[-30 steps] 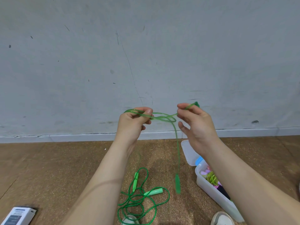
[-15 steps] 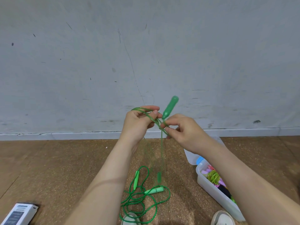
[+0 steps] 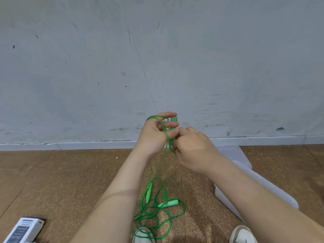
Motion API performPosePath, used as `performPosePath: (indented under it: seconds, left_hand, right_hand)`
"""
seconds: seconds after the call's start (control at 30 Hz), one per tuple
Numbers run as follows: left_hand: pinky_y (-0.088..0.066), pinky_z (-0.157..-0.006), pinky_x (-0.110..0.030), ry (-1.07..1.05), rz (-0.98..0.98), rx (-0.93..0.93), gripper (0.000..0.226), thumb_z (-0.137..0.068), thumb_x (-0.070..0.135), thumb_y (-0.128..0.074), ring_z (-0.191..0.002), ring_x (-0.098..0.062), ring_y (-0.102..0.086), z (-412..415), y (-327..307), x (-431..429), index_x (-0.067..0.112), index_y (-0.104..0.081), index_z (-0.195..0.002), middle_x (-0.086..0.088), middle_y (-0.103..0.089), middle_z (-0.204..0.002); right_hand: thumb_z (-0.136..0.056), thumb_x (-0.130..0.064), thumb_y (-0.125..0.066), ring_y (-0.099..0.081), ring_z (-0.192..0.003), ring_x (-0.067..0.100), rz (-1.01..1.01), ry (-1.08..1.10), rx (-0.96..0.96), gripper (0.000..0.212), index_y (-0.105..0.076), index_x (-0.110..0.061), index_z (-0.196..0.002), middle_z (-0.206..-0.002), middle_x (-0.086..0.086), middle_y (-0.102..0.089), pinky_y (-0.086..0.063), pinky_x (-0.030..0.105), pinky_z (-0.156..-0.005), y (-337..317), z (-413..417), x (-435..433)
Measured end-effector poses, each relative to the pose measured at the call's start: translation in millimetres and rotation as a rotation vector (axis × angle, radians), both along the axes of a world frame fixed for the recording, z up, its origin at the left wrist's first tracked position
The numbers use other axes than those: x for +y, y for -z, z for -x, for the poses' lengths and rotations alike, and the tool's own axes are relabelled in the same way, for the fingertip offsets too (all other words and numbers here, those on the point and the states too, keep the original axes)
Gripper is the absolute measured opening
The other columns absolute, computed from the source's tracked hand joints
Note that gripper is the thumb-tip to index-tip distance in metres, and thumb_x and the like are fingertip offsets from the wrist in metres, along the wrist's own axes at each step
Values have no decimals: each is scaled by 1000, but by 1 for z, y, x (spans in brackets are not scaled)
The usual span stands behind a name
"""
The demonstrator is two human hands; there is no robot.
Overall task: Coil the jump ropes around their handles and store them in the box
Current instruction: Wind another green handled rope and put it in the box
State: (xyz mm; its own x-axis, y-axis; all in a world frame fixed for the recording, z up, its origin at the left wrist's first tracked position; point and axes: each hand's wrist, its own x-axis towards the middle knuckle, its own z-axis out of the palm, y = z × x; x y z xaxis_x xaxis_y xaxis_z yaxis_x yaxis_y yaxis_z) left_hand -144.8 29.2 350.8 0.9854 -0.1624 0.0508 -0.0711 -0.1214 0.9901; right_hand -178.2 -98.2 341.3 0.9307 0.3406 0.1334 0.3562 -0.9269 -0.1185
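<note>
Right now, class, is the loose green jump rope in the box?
No, the loose jump rope lies on the floor, outside the box.

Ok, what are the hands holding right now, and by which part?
Both hold one green jump rope. The left hand has its cord looped round it, a handle end showing at the fingers; the right hand pinches the cord strands beside it.

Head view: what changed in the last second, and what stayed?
The right hand swung leftward to meet the left hand, bringing the jump rope handle against it. Both kept hold of the green jump rope. The second jump rope on the floor stayed put.
</note>
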Motion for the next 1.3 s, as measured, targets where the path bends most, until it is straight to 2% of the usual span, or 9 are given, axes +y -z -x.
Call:
performPosePath:
  seconds: [0.17,0.3,0.4,0.57,0.73,0.87,1.0,1.2,1.3]
  left_hand:
    - [-46,-62,-21,-59,-70,-90,60,-66,-25,-54,-59,-4,-47,-4,0,-2,16,-65,-109,-2,-59,-75]
    - [-44,-62,-28,-19,-25,-111,74,-60,-25,-55,-66,-10,-45,-5,-2,-1,27,-62,-113,-1,-53,-77]
    - [-41,-62,-35,34,74,-101,81,-52,-19,-56,-69,-14,-41,-4,-6,2,32,-62,-115,-2,-48,-81]
    - [-42,-59,-27,33,79,-170,81,-45,-11,-54,-77,-11,-47,-1,-11,0,36,-63,-111,-2,-56,-88]
    - [-40,-59,-29,79,33,-200,79,-48,-17,-48,-84,-8,-56,0,-11,2,33,-64,-108,-5,-66,-105]
    - [-43,-74,-30,135,9,-145,75,-46,-11,-46,-109,-15,-57,-3,-7,8,29,-64,-107,-1,-68,-108]
    - [-40,-76,-27,165,138,-50,67,-53,-8,-44,-98,-17,-51,-3,-8,13,23,-64,-108,-4,-66,-113]
    - [-41,-67,-28,65,375,60,20,-96,12,-46,-69,-12,-52,-4,-19,11,17,-65,-98,-2,-64,-85]
    - [-43,-62,-23,40,361,28,20,-99,16,-45,-66,-10,-51,-4,-17,10,16,-64,-94,-1,-62,-81]
  right_hand:
    - [-88,-19,-46,-54,-96,32,-77,-11,41,22,-67,-13,-94,-103,8,-55,-46,37,-77,6,1,5]
    - [-81,-17,-50,-67,-72,29,-720,209,359,25,-69,-8,-68,-78,17,-69,-55,42,-70,7,-10,-3]
    - [-88,-6,-57,-69,-68,24,-1280,307,586,15,-69,-1,-79,-84,18,-69,-59,32,-68,1,-10,-8]
    - [-89,11,-56,-66,-53,14,-1649,300,717,12,-65,2,-92,-85,15,-63,-55,18,-53,-5,-6,-9]
    - [-87,17,-51,-63,-50,12,-1790,285,695,34,-61,3,-117,-111,15,-64,-52,16,-50,-14,-5,-17]
    - [-87,20,-43,-62,-50,13,-1944,339,532,38,-60,4,-118,-121,17,-62,-49,15,-49,-20,-9,-27]
    - [-86,18,-41,-57,-49,13,-1933,381,354,41,-64,-2,-114,-116,13,-65,-43,17,-47,-21,-11,-38]
    - [-85,12,-48,-40,-46,9,-1953,417,313,39,-63,-11,-113,-97,9,-68,-30,21,-48,-18,-18,-55]
    - [-82,6,-57,-32,-43,10,-1713,433,316,34,-66,-15,-108,-87,10,-67,-25,22,-46,-17,-21,-65]
